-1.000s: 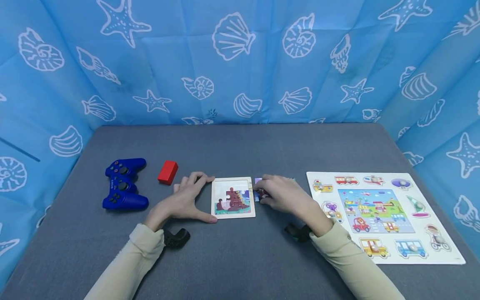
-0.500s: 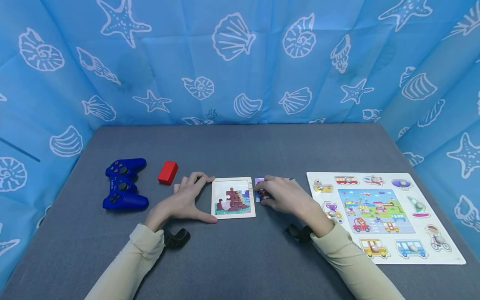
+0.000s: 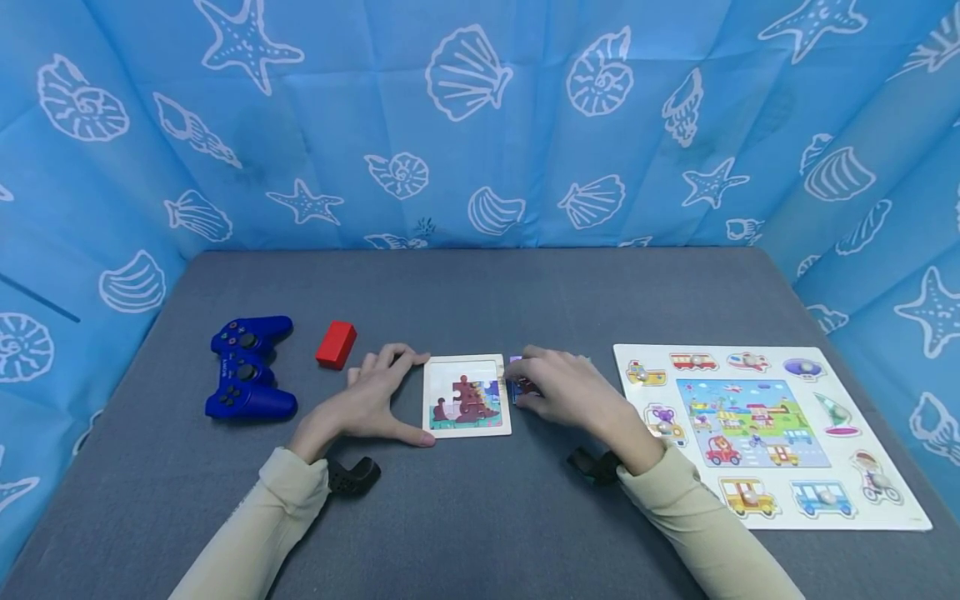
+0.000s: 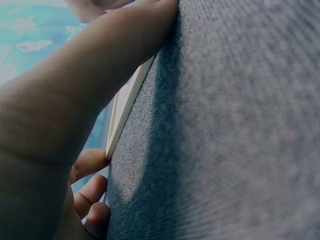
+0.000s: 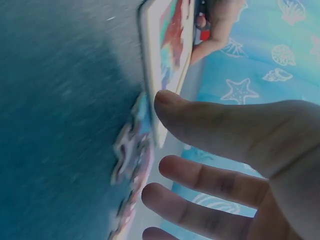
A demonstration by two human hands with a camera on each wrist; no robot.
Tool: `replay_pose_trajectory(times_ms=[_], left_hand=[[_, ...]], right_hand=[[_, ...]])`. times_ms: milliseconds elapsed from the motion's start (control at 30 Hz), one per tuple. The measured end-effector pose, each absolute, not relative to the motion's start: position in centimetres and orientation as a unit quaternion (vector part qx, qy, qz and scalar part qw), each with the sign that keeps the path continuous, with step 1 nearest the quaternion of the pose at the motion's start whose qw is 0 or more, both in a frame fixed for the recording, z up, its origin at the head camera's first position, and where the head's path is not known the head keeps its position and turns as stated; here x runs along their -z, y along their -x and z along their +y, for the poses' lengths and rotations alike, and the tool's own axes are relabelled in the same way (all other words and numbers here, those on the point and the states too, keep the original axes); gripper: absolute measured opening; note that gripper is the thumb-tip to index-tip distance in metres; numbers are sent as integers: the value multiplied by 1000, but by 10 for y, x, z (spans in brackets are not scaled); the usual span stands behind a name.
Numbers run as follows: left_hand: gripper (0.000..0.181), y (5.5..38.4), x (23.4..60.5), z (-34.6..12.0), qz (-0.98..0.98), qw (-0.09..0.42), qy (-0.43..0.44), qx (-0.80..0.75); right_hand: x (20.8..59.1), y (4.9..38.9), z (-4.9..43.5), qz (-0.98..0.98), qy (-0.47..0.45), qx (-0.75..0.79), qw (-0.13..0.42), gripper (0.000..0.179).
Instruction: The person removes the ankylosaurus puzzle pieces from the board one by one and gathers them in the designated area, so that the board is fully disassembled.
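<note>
In the head view, a small square jigsaw puzzle tray (image 3: 506,421) with a pale rim lies mid-table, its lower part filled with brown and teal pieces. My left hand (image 3: 371,400) spreads along its left side. The thumb touches the lower left corner and the index finger the upper left one; the left wrist view shows fingertips against the tray edge (image 4: 119,131). Right of the tray, my right hand (image 3: 566,390) is over loose purple and dark puzzle pieces (image 3: 524,387), partly hidden beneath it. In the right wrist view its thumb and fingers are apart, with pieces (image 5: 132,155) beyond them.
A blue game controller (image 3: 247,371) and a red block (image 3: 335,345) lie on the left of the grey table (image 3: 480,533). At right, a large white knob puzzle board (image 3: 757,358) with vehicle pictures reaches under the right forearm's side. A blue shell-patterned curtain (image 3: 480,167) surrounds the table.
My right hand has shifted slightly left, and a purple piece edge by its fingertips now sits closer to the tray's right rim. My left hand and the tray stay put.
</note>
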State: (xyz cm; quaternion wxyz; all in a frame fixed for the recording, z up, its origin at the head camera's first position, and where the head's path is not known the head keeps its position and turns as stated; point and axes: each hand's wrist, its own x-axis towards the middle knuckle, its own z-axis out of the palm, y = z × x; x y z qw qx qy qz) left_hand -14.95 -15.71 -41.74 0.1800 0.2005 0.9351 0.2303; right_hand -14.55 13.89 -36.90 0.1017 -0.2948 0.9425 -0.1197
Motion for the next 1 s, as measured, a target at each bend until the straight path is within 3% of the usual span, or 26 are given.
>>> replay_pose_trajectory(times_ms=[833, 1000], left_hand=[[113, 151, 416, -158, 931, 191, -202, -236], [113, 151, 417, -158, 931, 190, -203, -237]], right_hand=[[369, 151, 75, 926, 335, 127, 119, 32], [373, 153, 74, 923, 342, 122, 125, 24]])
